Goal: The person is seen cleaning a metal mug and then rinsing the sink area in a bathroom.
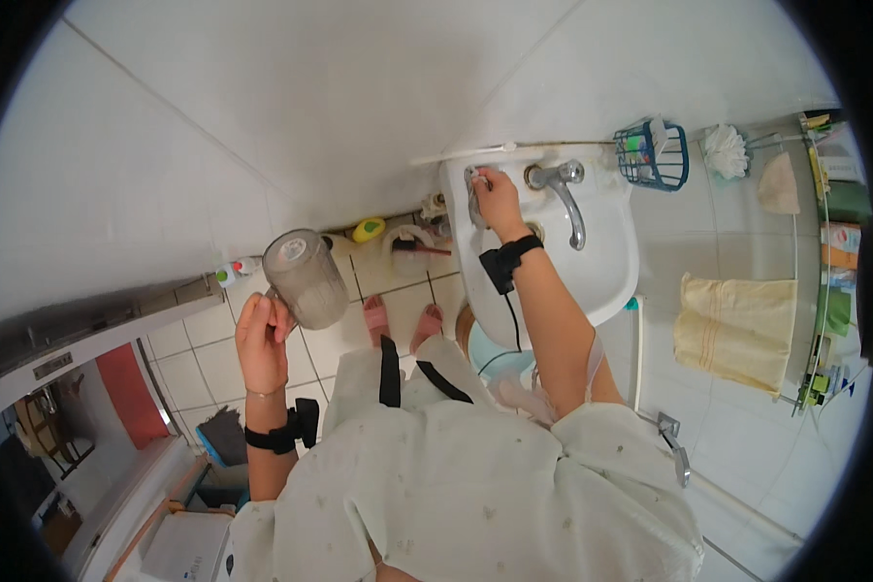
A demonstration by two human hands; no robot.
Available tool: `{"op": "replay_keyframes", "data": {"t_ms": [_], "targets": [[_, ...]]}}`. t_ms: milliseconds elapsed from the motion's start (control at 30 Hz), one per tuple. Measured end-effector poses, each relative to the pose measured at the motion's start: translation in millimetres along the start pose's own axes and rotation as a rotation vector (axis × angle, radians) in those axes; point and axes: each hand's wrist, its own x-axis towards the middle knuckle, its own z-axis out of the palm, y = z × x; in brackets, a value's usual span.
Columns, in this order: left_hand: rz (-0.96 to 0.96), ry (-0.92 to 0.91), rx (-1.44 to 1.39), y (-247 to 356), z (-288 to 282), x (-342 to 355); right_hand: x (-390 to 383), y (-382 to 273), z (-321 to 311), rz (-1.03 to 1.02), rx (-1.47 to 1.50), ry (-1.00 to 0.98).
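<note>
My left hand (265, 335) grips the handle of a translucent grey plastic jug (310, 283), held out over the floor to the left of the washbasin. The jug is tilted, and a round pale end with a small white mark faces up and away from me. At the far left corner of the white washbasin (606, 276), my right hand (498, 204) has its fingers closed on a small crumpled grey cloth-like thing (473, 199). Most of that thing lies beside or under the fingers. The chrome tap (563, 189) stands just right of this hand.
A blue wire basket (662, 175) hangs right of the tap, near a white bath puff (726, 151). Farther right are a yellow towel (734, 333) and a shelf of bottles. A light-blue bucket (500, 359) sits below the basin. A yellow bottle (369, 229) lies by the wall.
</note>
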Motion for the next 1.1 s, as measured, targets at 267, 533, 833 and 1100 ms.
{"op": "replay_keyframes", "data": {"t_ms": [267,533,833,1100], "targets": [[-0.041,-0.055,-0.06,-13.1,16.0,7.3,-41.8,5.7,-19.3,-0.177,-0.213,-0.173],[-0.008,-0.029,-0.023,-3.4,9.8,8.2,-75.3,-8.5,-11.8,-0.066,-0.15,0.0],[-0.021,-0.042,0.017,-6.7,10.8,15.9,-45.8,-4.9,-28.3,-0.342,-0.409,-0.13],[-0.03,-0.055,0.008,-7.8,13.9,8.8,-38.8,23.4,-42.4,-0.226,-0.622,-0.004]]}}
